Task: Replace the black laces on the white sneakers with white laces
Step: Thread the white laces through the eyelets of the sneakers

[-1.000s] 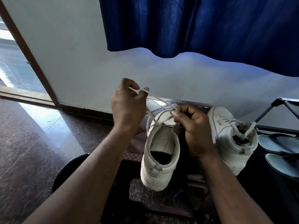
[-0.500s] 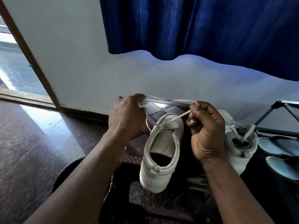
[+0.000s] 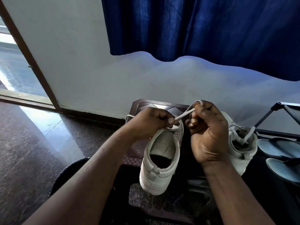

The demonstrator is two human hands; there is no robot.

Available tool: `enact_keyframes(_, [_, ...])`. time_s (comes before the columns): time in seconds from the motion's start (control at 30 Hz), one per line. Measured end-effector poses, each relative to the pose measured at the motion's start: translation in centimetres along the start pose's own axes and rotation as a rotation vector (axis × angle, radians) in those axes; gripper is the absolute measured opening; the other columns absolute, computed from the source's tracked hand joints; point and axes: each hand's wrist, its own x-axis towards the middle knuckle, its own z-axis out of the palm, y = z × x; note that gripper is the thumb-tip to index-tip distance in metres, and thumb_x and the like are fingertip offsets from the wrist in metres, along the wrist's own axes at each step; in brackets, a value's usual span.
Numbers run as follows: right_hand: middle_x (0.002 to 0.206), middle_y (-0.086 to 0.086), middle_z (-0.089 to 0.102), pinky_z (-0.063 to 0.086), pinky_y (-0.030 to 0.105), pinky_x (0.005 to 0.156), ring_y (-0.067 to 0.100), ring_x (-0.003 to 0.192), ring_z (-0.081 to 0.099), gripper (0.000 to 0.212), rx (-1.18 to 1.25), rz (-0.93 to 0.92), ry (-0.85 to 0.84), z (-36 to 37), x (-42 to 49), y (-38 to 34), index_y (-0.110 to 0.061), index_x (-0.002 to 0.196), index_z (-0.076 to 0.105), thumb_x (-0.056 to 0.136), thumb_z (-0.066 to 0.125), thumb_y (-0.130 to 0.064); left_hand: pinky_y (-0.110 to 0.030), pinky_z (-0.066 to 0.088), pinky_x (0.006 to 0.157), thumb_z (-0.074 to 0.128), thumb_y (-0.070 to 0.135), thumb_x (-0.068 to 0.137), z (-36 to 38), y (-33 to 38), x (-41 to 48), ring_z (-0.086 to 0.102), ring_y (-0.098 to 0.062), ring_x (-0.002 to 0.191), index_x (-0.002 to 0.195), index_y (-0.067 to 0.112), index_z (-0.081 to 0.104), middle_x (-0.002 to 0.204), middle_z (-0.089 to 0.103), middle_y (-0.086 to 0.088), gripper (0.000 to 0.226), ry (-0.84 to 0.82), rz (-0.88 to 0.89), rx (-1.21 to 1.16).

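Observation:
A white sneaker [image 3: 159, 161] stands heel toward me on a dark stool [image 3: 142, 105]. Its white lace [image 3: 184, 115] runs taut between my two hands above the tongue. My left hand [image 3: 149, 124] grips one end of the lace over the sneaker's front. My right hand [image 3: 207, 132] pinches the other part, looped over its fingers, just right of the shoe. A second white sneaker [image 3: 241, 143] with white laces sits behind my right hand, partly hidden by it.
Two grey-blue slippers [image 3: 279, 147] lie at the right beside a black rack frame [image 3: 276, 109]. A blue curtain [image 3: 203, 30] hangs over the pale wall. A doorway [image 3: 17, 70] opens at the left onto polished dark stone floor [image 3: 32, 143].
Both hands have come lower and closer together over the sneaker's front. The right hand has turned palm toward me with the lace looped over its fingers.

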Motion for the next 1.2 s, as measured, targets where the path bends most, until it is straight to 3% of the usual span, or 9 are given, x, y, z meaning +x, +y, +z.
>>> enact_keyframes(0.1, [0.064, -0.002, 0.052, 0.025, 0.030, 0.063, 0.012, 0.057, 0.043, 0.007, 0.072, -0.003, 0.000, 0.0, 0.2, -1.1, -0.017, 0.081, 0.070, 0.084, 0.064, -0.014, -0.041, 0.048, 0.084, 0.076, 0.035, 0.088, -0.1, 0.2, -0.1, 0.060, -0.018, 0.088, 0.090, 0.027, 0.082, 0.100, 0.076, -0.014, 0.010, 0.017, 0.015, -0.050])
enact_keyframes(0.17, [0.063, -0.004, 0.052, 0.024, 0.030, 0.063, 0.011, 0.058, 0.041, 0.005, 0.101, -0.030, -0.008, 0.1, 0.2, -1.9, -0.016, 0.085, 0.067, 0.085, 0.062, -0.015, -0.042, 0.046, 0.073, 0.078, 0.038, 0.087, -0.4, 0.3, -0.2, 0.055, -0.024, 0.079, 0.090, 0.028, 0.081, 0.093, 0.072, -0.019, 0.011, 0.033, -0.003, -0.103])
enact_keyframes(0.33, [0.065, -0.007, 0.051, 0.029, 0.026, 0.058, 0.010, 0.058, 0.040, 0.012, 0.147, -0.115, 0.000, 0.3, 0.0, -3.7, -0.021, 0.082, 0.069, 0.088, 0.059, -0.017, -0.014, 0.028, 0.039, 0.076, 0.022, 0.094, -0.5, 0.0, -0.3, 0.032, -0.006, 0.037, 0.088, 0.020, 0.079, 0.049, 0.045, 0.012, 0.007, 0.147, -0.057, -0.150])
enact_keyframes(0.6, [0.066, -0.002, 0.053, 0.029, 0.025, 0.055, 0.014, 0.056, 0.041, 0.009, 0.064, -0.251, 0.133, -0.4, -0.2, -3.2, -0.022, 0.084, 0.062, 0.087, 0.058, -0.015, -0.013, 0.029, 0.036, 0.068, 0.012, 0.098, -0.3, 0.5, -0.6, 0.037, 0.000, 0.037, 0.103, 0.001, 0.073, 0.061, 0.063, 0.010, 0.014, 0.175, -0.083, -0.410])
enact_keyframes(0.73, [0.069, -0.001, 0.055, 0.033, 0.027, 0.052, 0.017, 0.056, 0.042, 0.017, -0.175, -0.312, 0.250, -0.7, -0.6, -1.7, -0.024, 0.084, 0.062, 0.088, 0.062, -0.008, -0.015, 0.022, 0.039, 0.063, 0.021, 0.102, -0.4, 0.9, -1.2, 0.026, -0.006, 0.044, 0.094, 0.009, 0.066, 0.059, 0.059, 0.012, 0.015, 0.071, -0.010, -0.382])
enact_keyframes(0.9, [0.098, -0.002, 0.053, 0.047, 0.029, 0.075, 0.004, 0.073, 0.051, 0.038, -0.803, -0.437, 0.378, -0.8, -1.4, 0.0, -0.020, 0.112, 0.050, 0.086, 0.077, -0.029, -0.016, 0.024, 0.040, 0.065, 0.026, 0.099, -0.8, 1.5, -1.6, 0.027, -0.007, 0.046, 0.097, 0.012, 0.074, 0.075, 0.055, -0.002, 0.017, 0.034, 0.048, -0.383])
enact_keyframes(1.0, [0.119, 0.009, 0.052, 0.045, 0.029, 0.089, 0.018, 0.099, 0.054, 0.053, -1.086, -0.728, 0.288, -0.7, -1.6, -0.2, -0.005, 0.127, 0.054, 0.088, 0.075, -0.034, -0.017, 0.026, 0.042, 0.064, 0.030, 0.099, -0.8, 1.6, -1.7, 0.028, -0.008, 0.048, 0.100, 0.012, 0.077, 0.072, 0.054, 0.000, 0.022, 0.015, 0.089, -0.339])
enact_keyframes(1.07, [0.125, 0.007, 0.056, 0.044, 0.036, 0.099, 0.023, 0.116, 0.052, 0.042, -1.198, -0.762, 0.170, -0.6, -1.3, 0.0, -0.011, 0.122, 0.065, 0.094, 0.068, -0.042, -0.017, 0.025, 0.043, 0.065, 0.033, 0.098, -0.8, 1.7, -1.8, 0.029, -0.008, 0.050, 0.096, 0.018, 0.079, 0.073, 0.050, -0.002, 0.021, -0.024, 0.098, -0.322])
enact_keyframes(1.2, [0.100, -0.015, 0.074, 0.050, 0.040, 0.094, 0.009, 0.105, 0.065, 0.034, -0.998, -0.296, -0.176, -0.4, -1.2, 0.6, -0.029, 0.096, 0.076, 0.102, 0.049, -0.048, -0.020, 0.023, 0.046, 0.065, 0.031, 0.098, -0.5, 2.0, -1.8, 0.029, -0.010, 0.053, 0.082, 0.021, 0.076, 0.068, 0.045, -0.002, 0.021, -0.069, 0.093, -0.294])
